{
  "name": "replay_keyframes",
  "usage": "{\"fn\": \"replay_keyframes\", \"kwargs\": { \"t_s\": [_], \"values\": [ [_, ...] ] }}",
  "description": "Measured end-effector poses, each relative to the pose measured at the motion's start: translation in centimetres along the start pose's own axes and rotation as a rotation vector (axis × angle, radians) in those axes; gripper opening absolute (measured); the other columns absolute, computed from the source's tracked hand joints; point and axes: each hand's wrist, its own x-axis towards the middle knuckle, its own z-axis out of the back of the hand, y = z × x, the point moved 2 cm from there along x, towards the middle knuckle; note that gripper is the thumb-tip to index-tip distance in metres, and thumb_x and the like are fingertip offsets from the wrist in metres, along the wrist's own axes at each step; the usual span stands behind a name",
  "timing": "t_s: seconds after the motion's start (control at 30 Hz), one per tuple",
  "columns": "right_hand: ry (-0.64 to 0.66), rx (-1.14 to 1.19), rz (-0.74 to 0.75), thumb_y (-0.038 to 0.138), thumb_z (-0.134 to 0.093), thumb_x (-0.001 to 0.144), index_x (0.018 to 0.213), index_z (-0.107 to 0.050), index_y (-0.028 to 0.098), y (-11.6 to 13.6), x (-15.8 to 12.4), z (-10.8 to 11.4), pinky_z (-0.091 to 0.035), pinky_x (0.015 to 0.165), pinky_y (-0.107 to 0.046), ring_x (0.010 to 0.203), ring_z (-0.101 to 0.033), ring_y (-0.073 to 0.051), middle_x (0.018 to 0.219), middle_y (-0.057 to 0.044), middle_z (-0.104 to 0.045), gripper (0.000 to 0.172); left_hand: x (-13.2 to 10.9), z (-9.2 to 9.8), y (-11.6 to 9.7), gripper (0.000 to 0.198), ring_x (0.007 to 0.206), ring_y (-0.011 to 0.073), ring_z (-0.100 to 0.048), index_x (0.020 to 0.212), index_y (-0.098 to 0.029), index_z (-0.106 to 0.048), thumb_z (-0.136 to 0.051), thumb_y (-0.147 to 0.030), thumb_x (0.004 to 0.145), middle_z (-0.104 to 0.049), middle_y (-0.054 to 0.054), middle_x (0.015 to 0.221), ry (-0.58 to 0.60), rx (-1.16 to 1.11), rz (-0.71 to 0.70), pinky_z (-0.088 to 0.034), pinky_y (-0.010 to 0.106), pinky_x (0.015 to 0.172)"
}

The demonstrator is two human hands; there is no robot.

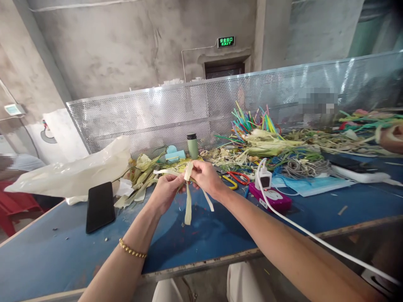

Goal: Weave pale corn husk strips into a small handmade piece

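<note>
Both hands meet above the blue table (201, 237), working on pale strips of what looks like corn husk (188, 205). My left hand (168, 191), with a gold bead bracelet (132, 250) on its wrist, pinches the strips where they cross. My right hand (206, 178) grips a short folded strip at the same crossing, its fingertips close to the left ones. One strip end hangs straight down, another slants to the lower right, and a whitish one sticks out to the left. Part of the crossing is hidden by my fingers.
A black phone (100, 207) lies left, near a large plastic bag (75, 170). Behind my hands stand a green bottle (192, 147) and loose husks (270, 142). Scissors with red and yellow handles (237, 178) lie right, near a magenta power strip (273, 199) with a white cable. Another person's hand (392, 138) shows far right.
</note>
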Motion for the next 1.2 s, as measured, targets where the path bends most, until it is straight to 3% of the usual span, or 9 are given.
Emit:
{"fn": "replay_keyframes", "kwargs": {
  "t_s": [0.2, 0.43, 0.7, 0.83, 0.93, 1.1, 1.2],
  "values": [
    [0.009, -0.012, -0.037, 0.017, -0.054, 0.080, 0.072, -0.055, 0.017, 0.0, 0.0, -0.2, -0.043, 0.036, -0.019, 0.039, -0.051, -0.009, 0.054, 0.004, -0.055, 0.009, 0.2, 0.2, 0.5, 0.024, 0.055, 0.0104, -0.051, 0.063, -0.012, -0.071, -0.079, -0.034, 0.069, -0.062, 0.003, 0.058, 0.005, 0.075, -0.082, -0.037, 0.024, 0.054],
    [-0.020, 0.115, -0.088, 0.017, -0.057, 0.077, 0.068, -0.054, 0.017, 0.0, -0.2, -0.5, -0.037, 0.034, -0.017, 0.037, -0.046, -0.005, 0.054, 0.005, -0.053, 0.010, 0.0, -0.2, 0.3, 0.020, 0.061, 0.0137, -0.058, 0.066, -0.012, -0.072, -0.077, -0.030, 0.071, -0.068, 0.006, 0.066, 0.051, 0.088, -0.156, -0.041, 0.026, 0.058],
    [0.005, 0.147, -0.090, 0.028, -0.058, 0.080, 0.077, -0.052, 0.019, -0.3, -0.1, -0.4, -0.035, 0.033, -0.019, 0.039, -0.045, -0.008, 0.054, 0.005, -0.050, 0.011, -0.3, -0.5, -0.6, 0.025, 0.069, 0.0155, -0.058, 0.077, -0.011, -0.076, -0.073, -0.036, 0.075, -0.070, 0.010, 0.077, 0.185, 0.021, -0.044, -0.042, 0.028, 0.068],
    [0.025, 0.215, -0.129, 0.033, -0.061, 0.081, 0.074, -0.048, 0.020, 0.2, -0.2, -0.1, -0.022, 0.033, -0.017, 0.036, -0.028, -0.004, 0.051, 0.010, -0.033, 0.020, 0.0, 0.2, -0.4, 0.019, 0.060, 0.0121, -0.053, 0.071, -0.010, -0.074, -0.079, -0.028, 0.065, -0.068, 0.007, 0.070, 0.065, 0.018, -0.048, -0.039, 0.026, 0.060],
    [0.106, 0.230, -0.167, 0.036, -0.064, 0.080, 0.071, -0.047, 0.020, 0.1, -0.1, -0.1, -0.019, 0.035, -0.018, 0.037, -0.023, -0.004, 0.049, 0.011, -0.026, 0.026, 0.1, 0.3, -0.2, 0.018, 0.056, 0.0110, -0.051, 0.067, -0.010, -0.071, -0.076, -0.027, 0.064, -0.065, 0.005, 0.063, -0.001, 0.052, -0.052, -0.037, 0.026, 0.057],
    [0.113, 0.041, -0.089, 0.038, -0.070, 0.075, 0.071, -0.053, 0.017, -1.1, 0.4, 0.0, -0.025, 0.034, -0.019, 0.038, -0.032, -0.004, 0.054, 0.006, -0.045, 0.027, 0.3, 0.2, -0.2, 0.011, 0.049, 0.0099, -0.048, 0.057, -0.012, -0.066, -0.067, -0.020, 0.064, -0.058, 0.001, 0.052, -0.091, 0.216, -0.101, -0.033, 0.024, 0.051],
    [0.088, -0.069, -0.039, 0.037, -0.069, 0.077, 0.068, -0.054, 0.018, -1.3, 0.4, 0.0, -0.030, 0.033, -0.020, 0.036, -0.039, -0.006, 0.051, 0.004, -0.048, 0.026, 0.4, 0.3, -0.1, 0.009, 0.048, 0.0101, -0.048, 0.056, -0.013, -0.066, -0.062, -0.016, 0.063, -0.059, 0.000, 0.052, -0.154, 0.333, -0.147, -0.033, 0.023, 0.050]
  ]
}}
